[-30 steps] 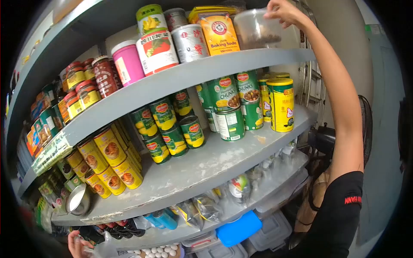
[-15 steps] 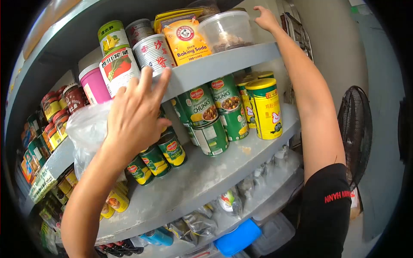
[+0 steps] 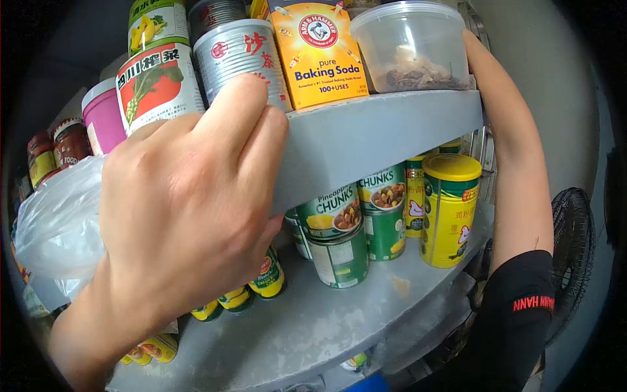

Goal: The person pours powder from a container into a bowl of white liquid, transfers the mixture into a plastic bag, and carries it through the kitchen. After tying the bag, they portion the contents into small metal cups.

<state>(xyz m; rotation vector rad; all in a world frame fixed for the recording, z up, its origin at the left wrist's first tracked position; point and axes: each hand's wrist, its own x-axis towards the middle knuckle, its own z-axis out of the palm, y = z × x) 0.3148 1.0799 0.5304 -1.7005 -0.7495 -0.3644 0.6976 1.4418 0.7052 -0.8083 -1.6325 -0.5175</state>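
Beyond the left hand [image 3: 186, 186], a silver can [image 3: 238, 55], a baking soda box [image 3: 320, 59] and a clear tub [image 3: 415, 49] stand on the upper shelf [image 3: 392, 124]. Lower, to that hand's right, are pineapple cans [image 3: 339, 258] and a yellow canister [image 3: 452, 212]. The tub blocks my view of the right hand, at the end of the raised right arm [image 3: 513, 150]; its grip I cannot tell. The left hand is bent at the shelf's front edge, beside a plastic bag [image 3: 62, 225]; whether it grips either, I cannot tell. Compared with half a second earlier, its fingers are curled, not spread.
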